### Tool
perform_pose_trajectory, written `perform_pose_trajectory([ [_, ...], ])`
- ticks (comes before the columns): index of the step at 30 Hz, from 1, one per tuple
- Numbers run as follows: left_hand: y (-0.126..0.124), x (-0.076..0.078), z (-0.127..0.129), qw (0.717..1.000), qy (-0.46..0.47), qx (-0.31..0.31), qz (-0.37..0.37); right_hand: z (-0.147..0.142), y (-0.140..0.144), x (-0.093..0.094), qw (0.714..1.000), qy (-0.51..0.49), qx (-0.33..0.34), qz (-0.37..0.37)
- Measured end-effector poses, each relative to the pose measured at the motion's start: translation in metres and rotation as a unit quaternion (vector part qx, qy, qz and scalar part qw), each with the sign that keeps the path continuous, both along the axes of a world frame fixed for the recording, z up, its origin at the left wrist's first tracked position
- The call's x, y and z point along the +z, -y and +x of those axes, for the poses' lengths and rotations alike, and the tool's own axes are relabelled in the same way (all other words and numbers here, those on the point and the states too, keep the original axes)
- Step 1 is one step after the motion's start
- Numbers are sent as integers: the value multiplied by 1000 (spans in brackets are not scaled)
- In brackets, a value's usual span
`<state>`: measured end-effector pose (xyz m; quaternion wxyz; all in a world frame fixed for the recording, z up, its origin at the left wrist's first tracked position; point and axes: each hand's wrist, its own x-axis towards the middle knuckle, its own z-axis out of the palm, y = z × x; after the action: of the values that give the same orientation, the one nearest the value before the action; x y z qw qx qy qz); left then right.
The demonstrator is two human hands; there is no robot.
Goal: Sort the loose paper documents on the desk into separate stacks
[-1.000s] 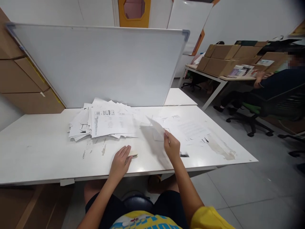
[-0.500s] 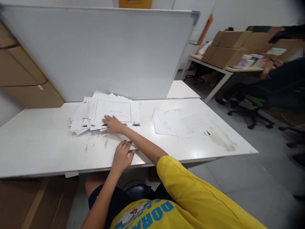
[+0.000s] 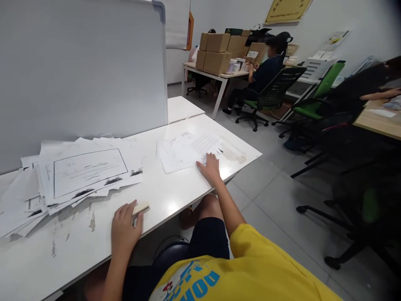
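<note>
I sit at a white table (image 3: 175, 196). My left hand (image 3: 124, 228) lies flat near the front edge, its fingers resting on a small pale flat object (image 3: 141, 207). My right hand (image 3: 210, 168) is spread palm-down on the near edge of a small pile of printed sheets (image 3: 188, 147) at the table's right end. A larger, loose heap of printed papers (image 3: 69, 177) lies at the left, its top sheet showing a framed block of text. Neither hand grips anything.
A large whiteboard (image 3: 81, 67) stands upright along the table's far edge. Behind it, a person sits at a desk stacked with cardboard boxes (image 3: 219, 52). Office chairs (image 3: 272, 94) stand on the grey floor at right, where another person leans on a wooden desk (image 3: 380, 121).
My right hand left the big heap at left and moved over to the small pile at right. The view swung right. My left hand stayed on the small pale object.
</note>
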<state>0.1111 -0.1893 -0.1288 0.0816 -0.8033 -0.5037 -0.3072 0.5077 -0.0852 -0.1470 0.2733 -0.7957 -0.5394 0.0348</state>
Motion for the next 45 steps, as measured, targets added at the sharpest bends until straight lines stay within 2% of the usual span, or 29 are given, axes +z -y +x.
perform_pose_trajectory([
  [3,0,2,1,1000,-10,3,0,1,12,-8,1000,6,-16,25],
  [7,0,3,2,1000,-27,1,5,-9,8,-4,998,22,-23,52],
  [13,3,4,3,999,-34,14,-8,-6,5,-4,999,26,-10,17],
  [17,4,5,4,999,-44,16,-9,-8,9,1,998,55,-9,41],
  [25,5,2,4,999,-40,16,-11,-14,20,11,988,129,41,69],
  [28,7,1,5,999,-40,20,-7,-15,22,11,986,135,31,94],
  [31,9,1,5,999,-34,30,-2,-17,23,9,987,123,9,99],
  [34,11,0,4,999,-26,31,2,-18,24,6,993,103,6,65],
  [39,13,-4,3,999,-19,40,6,-20,21,3,991,113,57,37],
  [43,14,-6,3,998,-29,42,29,-18,19,-3,985,141,83,54],
  [45,14,-6,3,998,-36,44,37,-15,18,-8,983,135,74,100],
])
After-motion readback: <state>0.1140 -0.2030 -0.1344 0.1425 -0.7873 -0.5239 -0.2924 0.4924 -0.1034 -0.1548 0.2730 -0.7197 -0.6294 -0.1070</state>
